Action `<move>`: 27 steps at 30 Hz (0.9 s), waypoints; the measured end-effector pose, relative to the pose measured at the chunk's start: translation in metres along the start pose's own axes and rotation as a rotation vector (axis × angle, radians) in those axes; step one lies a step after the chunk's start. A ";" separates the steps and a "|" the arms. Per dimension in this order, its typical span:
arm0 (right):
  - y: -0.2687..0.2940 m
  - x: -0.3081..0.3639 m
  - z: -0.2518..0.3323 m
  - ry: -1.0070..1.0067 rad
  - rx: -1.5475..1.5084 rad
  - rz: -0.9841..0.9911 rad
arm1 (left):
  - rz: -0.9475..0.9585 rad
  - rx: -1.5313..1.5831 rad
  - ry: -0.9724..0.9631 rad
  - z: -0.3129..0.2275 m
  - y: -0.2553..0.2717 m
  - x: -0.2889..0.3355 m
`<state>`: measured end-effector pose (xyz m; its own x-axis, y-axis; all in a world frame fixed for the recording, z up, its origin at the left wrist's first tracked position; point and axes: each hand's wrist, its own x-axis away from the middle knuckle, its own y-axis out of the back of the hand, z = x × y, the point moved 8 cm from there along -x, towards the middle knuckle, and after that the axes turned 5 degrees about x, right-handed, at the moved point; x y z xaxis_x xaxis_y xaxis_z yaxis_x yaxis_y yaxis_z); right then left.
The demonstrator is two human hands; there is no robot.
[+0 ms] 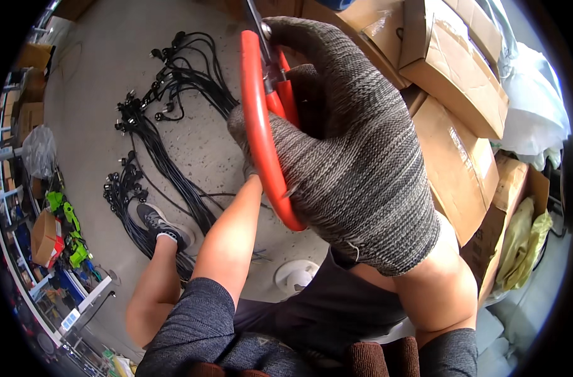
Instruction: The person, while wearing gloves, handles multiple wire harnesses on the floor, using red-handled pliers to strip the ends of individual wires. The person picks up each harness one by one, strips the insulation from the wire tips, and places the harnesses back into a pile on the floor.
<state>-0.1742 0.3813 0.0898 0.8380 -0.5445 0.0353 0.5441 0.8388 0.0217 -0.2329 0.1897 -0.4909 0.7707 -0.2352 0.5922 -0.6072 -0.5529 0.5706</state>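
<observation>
My right hand [362, 157], in a grey knitted glove, is raised close to the camera. Its fingers wrap round a pair of scissors [256, 107] with red handles; the dark blades point up past the picture's top edge. My left forearm [227, 251] reaches forward beneath it. Only a sliver of my left hand [250, 168], gloved in grey, shows beside the red handle; its fingers are hidden behind the scissors and right hand. Beyond, black power cords [164, 154] with plugs lie in bundles on the floor, and one bundle [198, 78] runs behind my right hand.
Cardboard boxes [453, 69] are piled at the right, near a white plastic bag [531, 107]. A shelf rack [22, 251] with bright green parts [73, 220] stands left. My shoe [164, 223] is beside the cords. A round white base [293, 273] is on the floor.
</observation>
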 end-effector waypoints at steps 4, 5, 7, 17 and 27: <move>0.017 -0.008 -0.024 -0.060 0.366 -0.035 | 0.032 0.054 -0.006 -0.038 0.029 0.039; 0.020 -0.010 -0.034 -0.065 0.364 -0.043 | 0.076 0.194 -0.033 -0.064 0.045 0.061; 0.014 -0.013 -0.025 0.068 0.455 -0.088 | 0.117 0.470 -0.094 -0.101 0.093 0.089; -0.037 -0.002 -0.031 0.056 0.521 0.135 | 0.209 0.377 -0.868 -0.258 0.302 0.235; -0.111 0.029 -0.043 0.016 0.200 0.420 | -0.115 0.235 -0.902 -0.231 0.382 0.305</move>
<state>-0.2086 0.2720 0.0454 0.9855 -0.1558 0.0671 0.1396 0.9697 0.2006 -0.2750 0.0913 0.0394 0.7418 -0.6455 -0.1820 -0.5391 -0.7353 0.4108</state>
